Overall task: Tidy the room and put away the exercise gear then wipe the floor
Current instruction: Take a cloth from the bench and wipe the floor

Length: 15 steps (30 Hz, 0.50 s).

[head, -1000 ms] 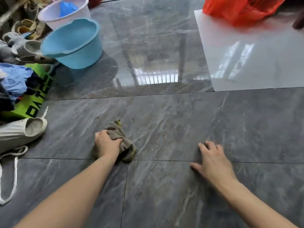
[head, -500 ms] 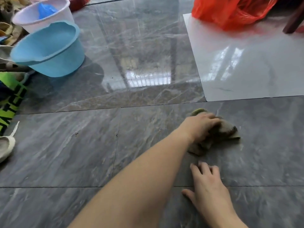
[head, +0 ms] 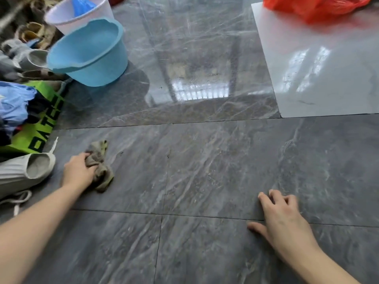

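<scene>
1. I see clutter along the left edge: a grey ribbed shoe lies on its side just beside my left hand, with a white cord looping out below it.
2. Behind the shoe sits a bright green bag with black lettering, and crumpled blue cloth is piled on it.
3. Farther back, a round blue plastic basin stands tilted against a white basin; more shoes, blurred, crowd beside them.
4. A crinkled red plastic bag rests at the top right on a pale, glossy tile.
5. The floor is dark grey, marble-veined tile, shiny enough to mirror a window; thin dark joints cross it.
6. My left hand curls its fingers over a wadded, drab brown-grey rag, pressing it to the floor near the shoe.
7. My right hand holds nothing; it lies on the tile well apart from the rag, fingers spread and slightly bent, thumb out to the side.
</scene>
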{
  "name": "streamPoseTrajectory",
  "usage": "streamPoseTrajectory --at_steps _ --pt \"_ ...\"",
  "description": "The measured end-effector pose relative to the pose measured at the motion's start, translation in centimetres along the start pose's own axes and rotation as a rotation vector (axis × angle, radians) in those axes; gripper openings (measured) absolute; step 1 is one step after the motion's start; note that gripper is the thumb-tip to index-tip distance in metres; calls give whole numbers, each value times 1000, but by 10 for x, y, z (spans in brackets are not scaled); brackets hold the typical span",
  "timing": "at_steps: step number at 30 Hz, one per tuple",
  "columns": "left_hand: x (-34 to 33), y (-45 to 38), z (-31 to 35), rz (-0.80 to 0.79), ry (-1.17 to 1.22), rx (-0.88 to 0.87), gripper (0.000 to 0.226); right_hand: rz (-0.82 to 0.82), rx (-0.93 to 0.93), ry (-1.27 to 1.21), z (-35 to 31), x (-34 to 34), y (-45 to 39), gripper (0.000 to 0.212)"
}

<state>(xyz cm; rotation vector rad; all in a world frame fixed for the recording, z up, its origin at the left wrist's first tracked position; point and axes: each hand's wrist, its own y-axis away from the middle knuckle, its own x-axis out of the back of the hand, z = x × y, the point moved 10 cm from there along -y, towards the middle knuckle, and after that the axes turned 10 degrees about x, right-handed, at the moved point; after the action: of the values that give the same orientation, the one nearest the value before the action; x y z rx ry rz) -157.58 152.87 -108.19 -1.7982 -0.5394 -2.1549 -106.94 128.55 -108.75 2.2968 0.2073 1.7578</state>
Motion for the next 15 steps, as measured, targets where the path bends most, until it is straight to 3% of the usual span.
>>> streamPoseTrajectory --at_steps 3,7,11,15 --pt "15 44 -101 -18 10 144 47 32 16 42 0 2 3 69" --pt "19 132 -162 -137 145 142 59 93 69 133 12 -8 -3 65" --pt "6 222 -168 -251 184 -86 70 16 123 190 20 -27 -13 68" --pt "-14 299 -112 -334 196 -366 68 -39 57 215 3 -6 -5 68"
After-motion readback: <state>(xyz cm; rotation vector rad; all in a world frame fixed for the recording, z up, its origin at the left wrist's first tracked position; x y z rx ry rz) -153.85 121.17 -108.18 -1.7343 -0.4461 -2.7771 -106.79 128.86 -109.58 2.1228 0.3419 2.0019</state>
